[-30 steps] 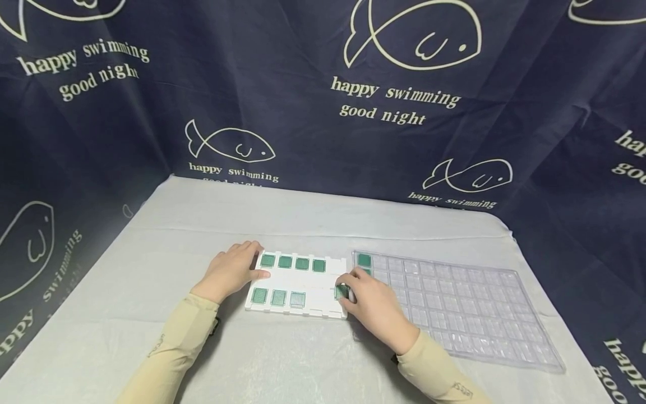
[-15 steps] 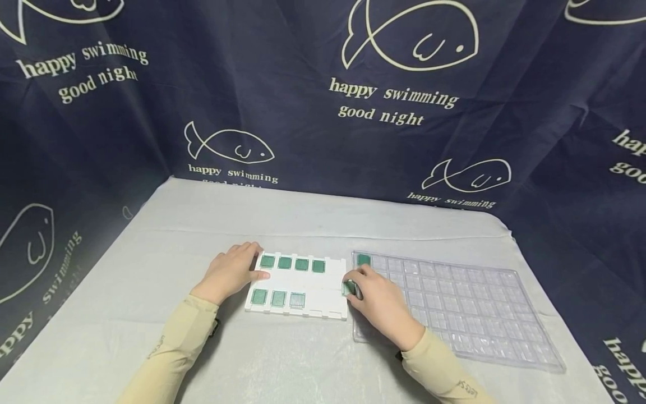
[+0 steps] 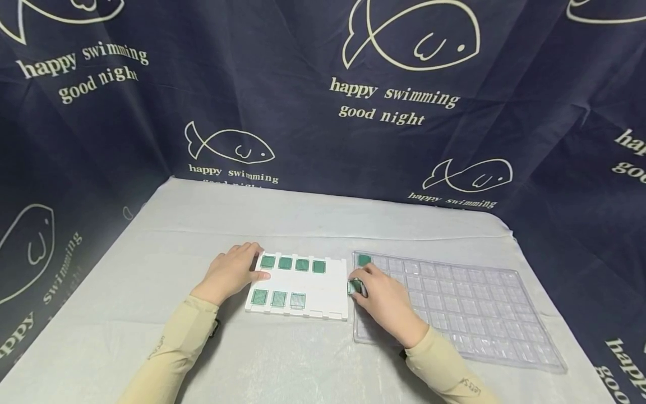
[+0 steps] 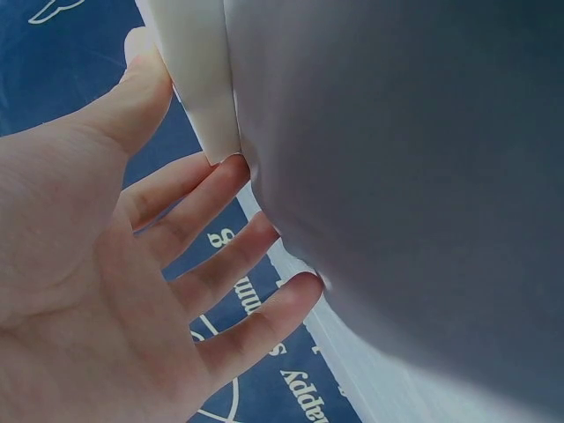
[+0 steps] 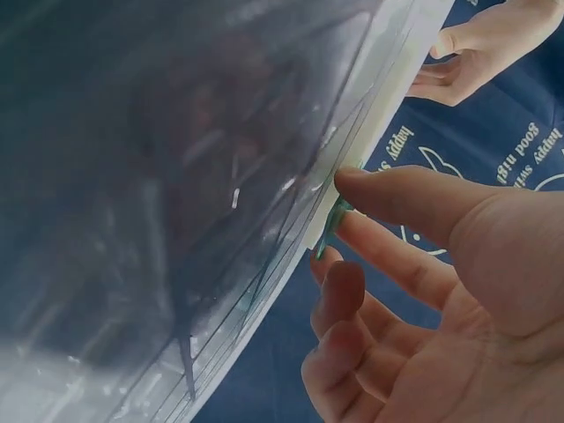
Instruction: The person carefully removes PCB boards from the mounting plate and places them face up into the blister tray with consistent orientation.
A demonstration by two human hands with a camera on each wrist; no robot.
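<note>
In the head view a white rectangular board lies flat, with small square green circuit boards in a far row and a near row. My left hand holds the board's left end, thumb over its top and fingers by the far corner. In the left wrist view the white edge runs between thumb and fingers. My right hand pinches a small green circuit board between thumb and fingers, just off the white board's right edge. In the right wrist view this piece is seen edge-on.
To the right lies a clear plastic tray with many small compartments, its left part under my right hand. One green square sits in its far-left compartment. A white cloth covers the table; a dark blue printed curtain hangs behind.
My right hand has drawn the pinched circuit board rightward, from over the white board's right end to the clear tray's left edge. The left hand has stayed in place.
</note>
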